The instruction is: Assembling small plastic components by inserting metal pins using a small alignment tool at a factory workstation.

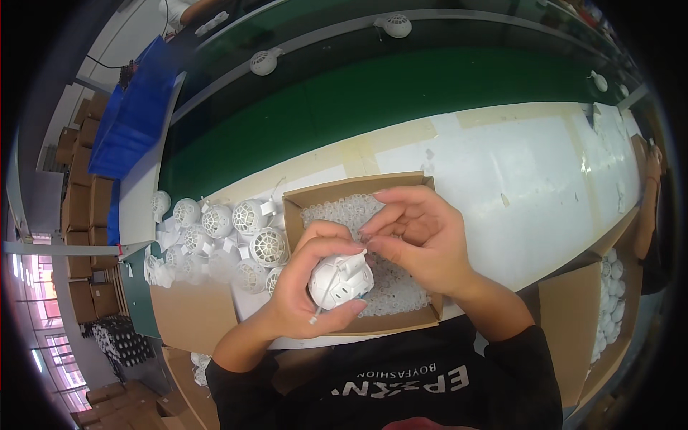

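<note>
My left hand (295,287) is wrapped round a white round plastic housing (342,283), which has small slots and a thin white cable ending in a little plug. At the housing's upper edge, my right hand (430,240) is closed in a pinch of thumb and forefinger. Whatever sits between those fingertips is too small to name. Both hands are over a shallow cardboard box (358,184) filled with small clear plastic pieces (401,295). To the left of the box, several white round housings with grilles (269,246) lie heaped on the white tabletop (516,172).
Beyond the table runs a green conveyor belt (322,93), with a few white housings (264,63) along its far side. A cardboard carton (573,315) of white round parts stands at the right, near another person's arm (648,208). Blue sheeting (136,107) hangs at the left.
</note>
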A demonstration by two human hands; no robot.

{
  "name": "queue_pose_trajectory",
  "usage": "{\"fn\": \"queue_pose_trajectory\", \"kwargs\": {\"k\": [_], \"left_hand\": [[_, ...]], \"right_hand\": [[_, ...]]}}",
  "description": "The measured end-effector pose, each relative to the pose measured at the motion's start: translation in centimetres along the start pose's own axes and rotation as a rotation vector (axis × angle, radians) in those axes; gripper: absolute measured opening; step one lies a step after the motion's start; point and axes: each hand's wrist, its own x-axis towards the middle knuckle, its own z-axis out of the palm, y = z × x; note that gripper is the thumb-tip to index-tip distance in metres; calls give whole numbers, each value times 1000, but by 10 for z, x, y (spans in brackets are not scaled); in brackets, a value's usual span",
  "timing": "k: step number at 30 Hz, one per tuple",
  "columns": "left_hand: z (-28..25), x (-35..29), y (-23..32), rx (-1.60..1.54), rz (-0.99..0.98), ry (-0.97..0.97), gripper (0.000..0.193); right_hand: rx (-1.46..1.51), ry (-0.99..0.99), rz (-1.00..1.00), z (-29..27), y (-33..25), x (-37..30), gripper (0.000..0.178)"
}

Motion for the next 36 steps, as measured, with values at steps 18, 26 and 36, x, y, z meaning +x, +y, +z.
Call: {"fn": "queue_pose_trajectory", "kwargs": {"k": [18, 26, 36], "left_hand": [[2, -7, -6, -330, -93, -28, 36], [14, -5, 3, -763, -496, 106, 32], [21, -13, -11, -1243, -581, 39, 24]], "right_hand": [[130, -47, 119, -1, -3, -7, 52], [-455, -146, -498, -1, -3, -5, 37], [-764, -189, -761, 1, -15, -4, 34]]}}
